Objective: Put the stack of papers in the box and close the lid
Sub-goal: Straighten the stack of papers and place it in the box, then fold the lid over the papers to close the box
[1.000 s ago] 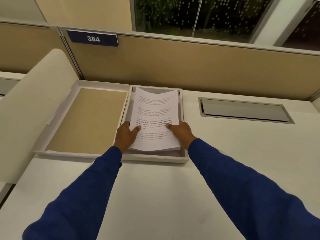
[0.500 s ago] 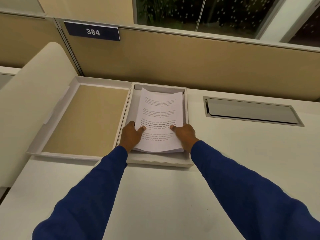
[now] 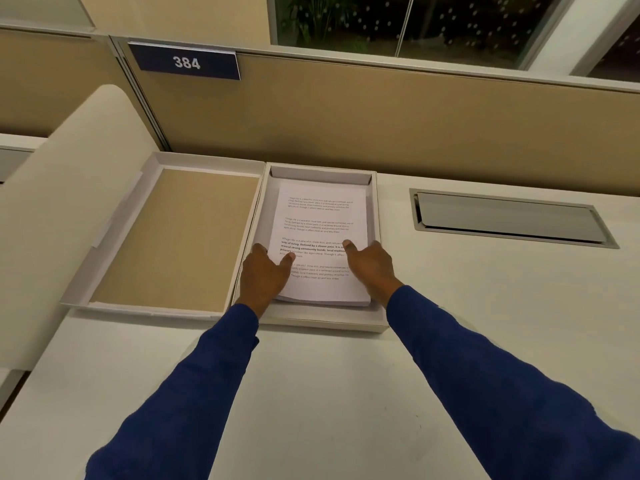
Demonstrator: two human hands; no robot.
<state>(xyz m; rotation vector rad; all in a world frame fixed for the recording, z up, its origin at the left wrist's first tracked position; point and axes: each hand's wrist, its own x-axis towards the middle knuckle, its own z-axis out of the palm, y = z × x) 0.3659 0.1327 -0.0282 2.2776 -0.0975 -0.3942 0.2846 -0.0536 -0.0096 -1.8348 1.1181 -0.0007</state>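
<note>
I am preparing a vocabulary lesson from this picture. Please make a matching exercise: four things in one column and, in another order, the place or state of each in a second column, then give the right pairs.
Things:
1. stack of papers
2. lid
3. number plate
4. left hand

Places or states:
A. mounted on the partition wall, reads 384
B. lies open, flat, to the left of the box
C. inside the box, printed side up
D. grips the left edge of the papers, thumb on top

Right pairs: 1-C, 2-B, 3-A, 4-D
</note>
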